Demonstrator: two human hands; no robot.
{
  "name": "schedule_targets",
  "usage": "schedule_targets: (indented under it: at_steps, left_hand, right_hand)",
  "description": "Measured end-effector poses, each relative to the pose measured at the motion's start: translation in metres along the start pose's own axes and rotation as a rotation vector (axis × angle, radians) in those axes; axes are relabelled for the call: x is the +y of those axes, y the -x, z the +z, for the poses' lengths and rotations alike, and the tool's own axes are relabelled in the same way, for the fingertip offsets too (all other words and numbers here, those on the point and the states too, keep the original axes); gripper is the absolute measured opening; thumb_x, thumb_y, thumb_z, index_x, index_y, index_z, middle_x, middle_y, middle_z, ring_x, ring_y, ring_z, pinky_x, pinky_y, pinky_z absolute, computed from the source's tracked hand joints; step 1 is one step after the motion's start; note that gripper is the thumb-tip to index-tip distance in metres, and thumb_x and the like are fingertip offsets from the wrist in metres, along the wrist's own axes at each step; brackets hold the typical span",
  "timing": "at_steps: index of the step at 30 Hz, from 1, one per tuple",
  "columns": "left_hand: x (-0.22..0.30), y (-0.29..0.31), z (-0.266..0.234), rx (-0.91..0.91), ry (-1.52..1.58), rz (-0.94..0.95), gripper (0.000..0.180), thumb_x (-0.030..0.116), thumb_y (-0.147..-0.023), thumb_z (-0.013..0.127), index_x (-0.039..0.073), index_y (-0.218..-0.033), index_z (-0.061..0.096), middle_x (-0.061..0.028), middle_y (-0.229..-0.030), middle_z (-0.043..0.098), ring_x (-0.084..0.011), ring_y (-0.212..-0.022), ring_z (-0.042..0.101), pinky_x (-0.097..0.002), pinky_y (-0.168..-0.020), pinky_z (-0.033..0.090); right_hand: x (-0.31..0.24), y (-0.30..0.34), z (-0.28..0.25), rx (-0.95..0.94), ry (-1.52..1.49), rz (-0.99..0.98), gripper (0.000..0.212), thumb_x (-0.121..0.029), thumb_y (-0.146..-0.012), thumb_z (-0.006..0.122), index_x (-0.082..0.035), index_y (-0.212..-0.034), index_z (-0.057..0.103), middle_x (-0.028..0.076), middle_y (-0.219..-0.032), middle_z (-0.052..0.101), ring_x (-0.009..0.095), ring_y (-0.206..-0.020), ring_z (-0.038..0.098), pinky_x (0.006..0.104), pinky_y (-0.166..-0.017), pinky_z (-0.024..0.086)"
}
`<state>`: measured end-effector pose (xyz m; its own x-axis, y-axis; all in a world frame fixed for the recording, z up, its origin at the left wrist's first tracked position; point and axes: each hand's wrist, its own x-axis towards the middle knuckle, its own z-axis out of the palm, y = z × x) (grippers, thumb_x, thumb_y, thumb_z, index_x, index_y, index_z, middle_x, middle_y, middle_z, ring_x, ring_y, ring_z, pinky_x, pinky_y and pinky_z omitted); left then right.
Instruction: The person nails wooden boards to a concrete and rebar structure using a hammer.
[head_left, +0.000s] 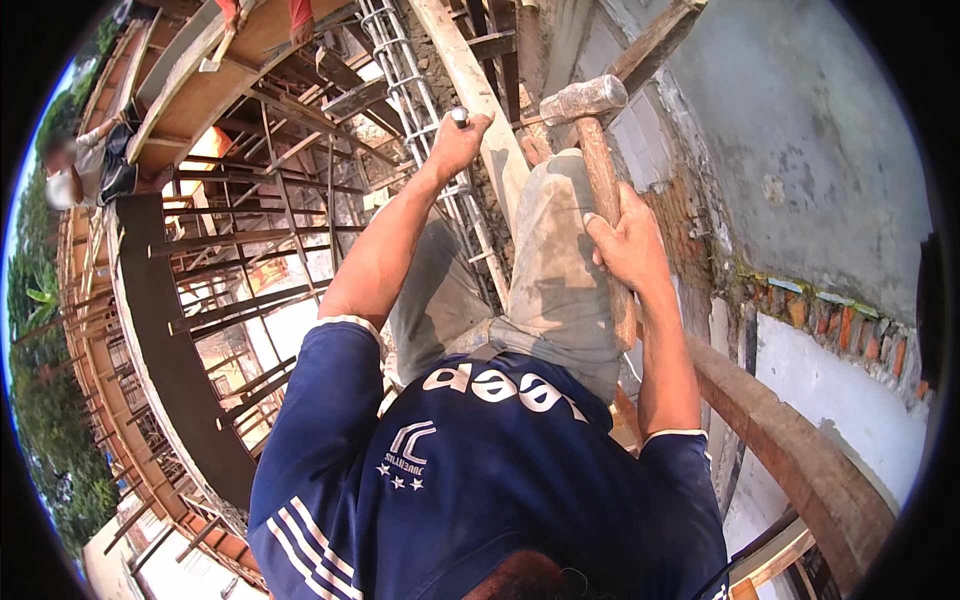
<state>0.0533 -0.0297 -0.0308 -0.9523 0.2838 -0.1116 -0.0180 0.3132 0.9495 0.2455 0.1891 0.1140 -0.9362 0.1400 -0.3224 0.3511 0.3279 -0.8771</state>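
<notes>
My right hand [632,240] is closed round the wooden handle of a sledgehammer [597,165]. Its worn, blunt head [583,98] is up, above my bent right knee. Ahead and to the left, my left hand [460,142] makes a fist round a short dark rod with a shiny round end [459,116]; the rest of the rod is hidden. That fist is beside a long pale timber [480,90] and a column of tied steel bars [400,70].
A grey plastered wall [810,130] with exposed brick rises at right. A thick wooden beam [790,450] slants at lower right. Scaffold timbers [260,240] and a dark concrete beam [170,340] fill the left. A person [85,165] is far left; another person's hands [300,30] show at top.
</notes>
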Motion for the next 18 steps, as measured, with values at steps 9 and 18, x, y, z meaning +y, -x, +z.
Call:
schedule_targets:
  at_steps: [9, 18]
  left_hand:
    - [-0.028, 0.008, 0.011, 0.073, 0.04, 0.134, 0.038, 0.024, -0.097, 0.061, 0.004, -0.066, 0.05, 0.0031, -0.058, 0.041, -0.0085, -0.054, 0.035, -0.0301, -0.05, 0.03]
    - [-0.009, 0.017, 0.017, 0.021, -0.042, 0.064, 0.042, 0.027, -0.093, 0.063, -0.003, -0.065, 0.055, -0.004, -0.053, 0.043, -0.0132, -0.053, 0.039, -0.0365, -0.052, 0.037]
  right_hand:
    - [-0.044, 0.024, -0.022, 0.129, -0.199, -0.184, 0.028, -0.009, -0.087, 0.062, 0.004, -0.11, 0.054, 0.005, -0.074, 0.058, 0.009, -0.051, 0.052, 0.0248, -0.047, 0.043]
    - [-0.099, 0.051, -0.054, 0.47, -0.341, -0.456, 0.03, -0.008, -0.084, 0.066, 0.006, -0.108, 0.054, 0.01, -0.075, 0.059, 0.011, -0.051, 0.05, 0.0239, -0.047, 0.041]
